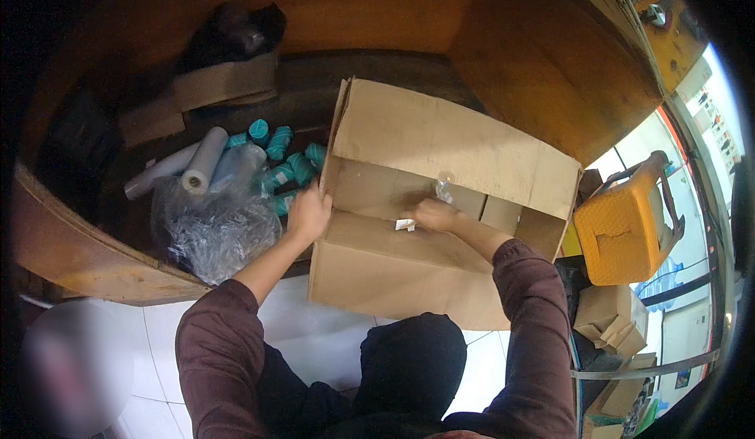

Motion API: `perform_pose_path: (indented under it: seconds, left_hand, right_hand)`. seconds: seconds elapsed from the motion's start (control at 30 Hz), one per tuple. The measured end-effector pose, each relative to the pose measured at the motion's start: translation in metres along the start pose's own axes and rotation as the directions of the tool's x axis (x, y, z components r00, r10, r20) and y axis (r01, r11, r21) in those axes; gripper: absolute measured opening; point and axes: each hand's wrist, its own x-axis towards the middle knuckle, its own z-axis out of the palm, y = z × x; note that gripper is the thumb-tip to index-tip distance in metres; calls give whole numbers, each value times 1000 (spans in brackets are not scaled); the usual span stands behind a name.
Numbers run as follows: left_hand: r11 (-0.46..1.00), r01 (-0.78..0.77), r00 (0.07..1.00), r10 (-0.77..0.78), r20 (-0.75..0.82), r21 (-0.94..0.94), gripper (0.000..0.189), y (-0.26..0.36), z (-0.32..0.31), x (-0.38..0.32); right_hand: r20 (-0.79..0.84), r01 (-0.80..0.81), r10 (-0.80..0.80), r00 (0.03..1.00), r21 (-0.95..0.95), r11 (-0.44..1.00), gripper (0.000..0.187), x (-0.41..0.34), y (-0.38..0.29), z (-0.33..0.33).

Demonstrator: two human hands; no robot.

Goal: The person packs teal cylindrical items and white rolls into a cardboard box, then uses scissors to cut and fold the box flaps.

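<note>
A large cardboard box [442,138] lies before me with its flaps spread and its inside facing up. My left hand [311,212] grips the box's left edge. Over the opening is my right hand [433,214], its fingers curled around a small white piece [405,225] that looks like paper or a label. A scrap of clear plastic [442,191] shows just beyond that hand. The bottom of the box is partly hidden by my right forearm.
Left of the box lie clear plastic wrap [227,244], a film roll [206,159] and several teal wrapped rolls [279,143]. A wooden wall [548,67] rises behind. At right are a yellow plastic stool [619,232] and a smaller carton [613,318]. White floor tiles [307,327] lie below.
</note>
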Motion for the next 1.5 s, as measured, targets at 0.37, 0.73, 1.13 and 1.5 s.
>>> perform_pose_path:
  seconds: [0.37,0.73,1.13,1.5]
  left_hand:
    - [996,-23,1000,21,-23,-82,33,-5,5,0]
    - [999,45,998,-45,35,-11,34,0,3,7]
    - [978,141,981,-159,113,150,39,21,-3,46]
    - [920,-312,872,178,456,239,50,45,-181,-111]
  right_hand:
    - [-80,84,-92,993,-97,992,14,29,4,24]
    - [-93,-382,378,921,-27,924,16,18,22,24]
    - [-252,-266,811,527,858,439,17,-114,-12,-121]
    - [-728,663,13,686,632,401,13,15,-173,-294]
